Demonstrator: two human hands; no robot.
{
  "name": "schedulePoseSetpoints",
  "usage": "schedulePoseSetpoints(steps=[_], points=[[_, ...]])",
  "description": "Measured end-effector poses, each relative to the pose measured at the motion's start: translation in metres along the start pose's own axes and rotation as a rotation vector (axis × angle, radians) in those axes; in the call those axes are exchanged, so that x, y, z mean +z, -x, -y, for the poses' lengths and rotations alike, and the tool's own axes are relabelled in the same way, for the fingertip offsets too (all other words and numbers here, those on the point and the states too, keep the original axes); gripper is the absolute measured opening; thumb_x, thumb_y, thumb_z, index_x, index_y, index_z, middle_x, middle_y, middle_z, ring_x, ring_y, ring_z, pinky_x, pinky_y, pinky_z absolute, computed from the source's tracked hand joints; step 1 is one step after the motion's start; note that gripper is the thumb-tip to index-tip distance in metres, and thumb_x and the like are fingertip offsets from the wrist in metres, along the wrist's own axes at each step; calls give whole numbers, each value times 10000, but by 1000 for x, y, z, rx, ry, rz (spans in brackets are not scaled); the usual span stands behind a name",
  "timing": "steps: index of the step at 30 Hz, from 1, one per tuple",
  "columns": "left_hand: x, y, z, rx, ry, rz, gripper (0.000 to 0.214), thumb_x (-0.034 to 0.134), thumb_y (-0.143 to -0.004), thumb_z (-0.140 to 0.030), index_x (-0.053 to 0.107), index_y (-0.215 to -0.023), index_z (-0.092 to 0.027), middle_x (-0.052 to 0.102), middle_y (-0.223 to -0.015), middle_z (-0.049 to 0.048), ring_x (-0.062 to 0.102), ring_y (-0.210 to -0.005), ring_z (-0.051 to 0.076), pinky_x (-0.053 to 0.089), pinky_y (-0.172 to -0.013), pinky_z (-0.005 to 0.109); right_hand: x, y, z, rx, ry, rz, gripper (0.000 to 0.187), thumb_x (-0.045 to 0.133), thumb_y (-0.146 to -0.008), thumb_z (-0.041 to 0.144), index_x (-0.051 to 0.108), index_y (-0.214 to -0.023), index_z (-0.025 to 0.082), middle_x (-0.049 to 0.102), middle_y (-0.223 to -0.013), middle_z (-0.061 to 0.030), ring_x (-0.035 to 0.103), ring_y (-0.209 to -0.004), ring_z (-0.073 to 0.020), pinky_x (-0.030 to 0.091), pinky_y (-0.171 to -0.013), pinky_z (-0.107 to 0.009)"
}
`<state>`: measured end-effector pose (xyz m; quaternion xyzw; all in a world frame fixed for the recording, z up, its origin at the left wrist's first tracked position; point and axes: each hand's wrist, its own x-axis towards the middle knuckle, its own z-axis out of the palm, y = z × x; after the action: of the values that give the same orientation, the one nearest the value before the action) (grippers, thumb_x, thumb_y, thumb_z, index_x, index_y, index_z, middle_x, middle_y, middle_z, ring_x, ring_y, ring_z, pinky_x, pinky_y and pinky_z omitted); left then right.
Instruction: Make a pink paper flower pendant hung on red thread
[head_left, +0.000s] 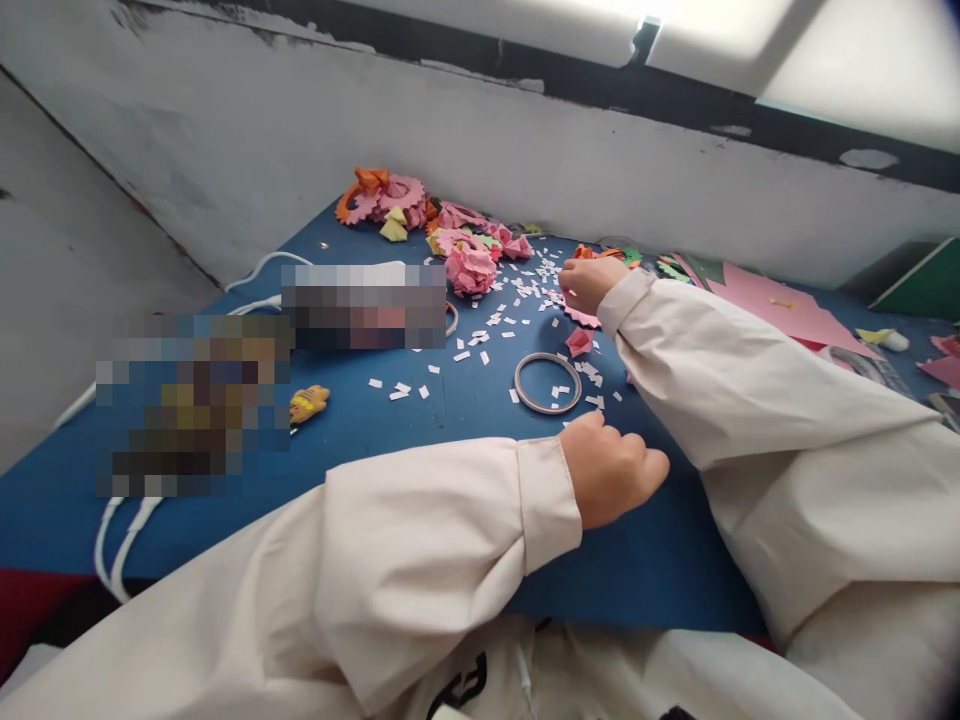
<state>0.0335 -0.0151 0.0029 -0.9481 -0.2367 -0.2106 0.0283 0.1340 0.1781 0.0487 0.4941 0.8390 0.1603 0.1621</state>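
My left hand [611,470] is closed in a fist above the blue table [450,420], near its front edge; what it holds, if anything, is hidden. Farther back, my right hand [592,283] has its fingers curled together over the paper pieces, their tips out of sight. Partly behind it lie an orange paper piece [583,252] and a pink scalloped paper [581,316]. Between the hands lie a small folded pink paper [579,342] and a thin ring [551,410], like a nearly used tape roll. Small white paper scraps [484,357] are scattered around them.
Pink, orange and yellow paper flowers [405,200] are heaped at the back left by the wall. Pink paper sheets [780,310] lie at the right. A small yellow striped figure [309,403], white cables [112,540] and blurred-out objects [195,400] occupy the left side.
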Motion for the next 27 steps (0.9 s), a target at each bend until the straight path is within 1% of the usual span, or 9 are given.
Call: schedulePoseSetpoints(steps=[3, 6, 10, 14, 17, 20, 24, 26, 27], points=[[3, -6, 11, -20, 9, 70, 162, 474, -648, -42, 540, -758, -141, 516, -574, 60, 545, -532, 183, 251, -497, 295, -4, 17, -14, 21, 2, -57, 323, 512, -883, 345, 528, -1141, 150, 548, -1158, -80, 562, -1003, -183, 495, -844, -396], [5, -10, 16, -27, 9, 128, 182, 471, -639, -48, 542, -781, -138, 547, -600, 72, 544, -520, 187, 250, -477, 293, -1, 20, -20, 11, 5, -59, 325, 513, -883, 342, 527, -1144, 148, 548, -1158, -79, 561, -1010, -186, 494, -848, -399], [2, -10, 14, -46, -11, 164, 210, 454, -638, -36, 540, -801, -136, 564, -631, 74, 556, -550, 192, 250, -475, 290, 8, 5, -9, -21, 25, -16, 339, 519, -879, 340, 517, -1160, 151, 540, -1173, -82, 556, -1020, -190, 493, -852, -405], [-1, -9, 14, -68, -23, 190, 218, 444, -642, -38, 543, -810, -135, 576, -656, 75, 564, -565, 197, 241, -469, 289, 14, -11, 4, 8, 37, 42, 330, 511, -884, 344, 522, -1151, 151, 551, -1150, -81, 564, -995, -180, 497, -840, -390], [-3, -10, 15, -82, -22, 210, 214, 443, -642, -38, 544, -806, -131, 579, -658, 75, 570, -574, 197, 239, -471, 290, 12, -13, 4, 41, 25, 57, 334, 514, -882, 345, 522, -1151, 148, 552, -1148, -83, 565, -992, -180, 498, -838, -388], [-5, -10, 17, -108, -23, 217, 225, 432, -643, -25, 541, -809, -131, 588, -674, 79, 582, -602, 204, 248, -486, 293, 5, -2, -3, 79, 1, 16, 335, 514, -882, 349, 522, -1150, 149, 551, -1149, -81, 566, -991, -180, 498, -838, -390], [-9, -11, 20, -169, -16, 226, 236, 424, -653, -23, 539, -830, -129, 604, -704, 83, 600, -624, 215, 262, -506, 301, -4, 28, -16, 141, -32, -61, 323, 511, -882, 359, 537, -1121, 144, 566, -1120, -74, 570, -977, -175, 495, -832, -388], [-11, -11, 22, -210, -14, 226, 229, 425, -666, -30, 539, -841, -125, 611, -709, 89, 608, -637, 219, 262, -507, 301, -5, 46, -24, 179, -57, -85, 281, 500, -877, 387, 621, -956, 145, 626, -1007, -72, 587, -925, -187, 480, -763, -332], [-11, -11, 22, -235, -16, 224, 226, 423, -672, -32, 539, -843, -123, 613, -708, 92, 611, -643, 221, 259, -505, 300, -4, 55, -28, 197, -72, -98, 306, 487, -874, 418, 644, -899, 157, 649, -949, -71, 596, -890, -196, 458, -714, -305]])
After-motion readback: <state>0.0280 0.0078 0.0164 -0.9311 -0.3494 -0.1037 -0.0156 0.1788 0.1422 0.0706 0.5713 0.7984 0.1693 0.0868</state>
